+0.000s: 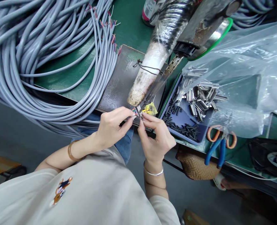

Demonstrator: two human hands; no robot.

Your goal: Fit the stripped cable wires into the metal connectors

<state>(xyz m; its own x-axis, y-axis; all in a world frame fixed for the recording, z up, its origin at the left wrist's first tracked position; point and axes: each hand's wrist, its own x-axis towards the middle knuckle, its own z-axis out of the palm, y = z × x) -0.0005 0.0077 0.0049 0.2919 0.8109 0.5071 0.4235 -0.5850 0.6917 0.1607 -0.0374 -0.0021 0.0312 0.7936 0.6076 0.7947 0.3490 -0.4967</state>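
My left hand [115, 126] pinches the stripped end of a grey cable, where small coloured wires show at the fingertips. Between thumb and finger, my right hand [156, 134] grips a small metal connector [138, 110] with a row of pins. The wires meet the connector's pin side, though my fingers partly cover the contact. Right above it stand the tip of a soldering iron [150, 98] and the dirty end of a wrapped suction tube [138, 90]. A yellow sponge [152, 108] lies just beyond my right fingertips.
Bundled grey cables [82, 109] drape over the table's left side. To the right, a blue tray [194, 137] holds short black sleeves [185, 129]; a plastic bag [241, 93] with metal connectors [203, 97] overlaps it. Pliers [215, 153] and orange-handled scissors [231, 140] lie at the edge.
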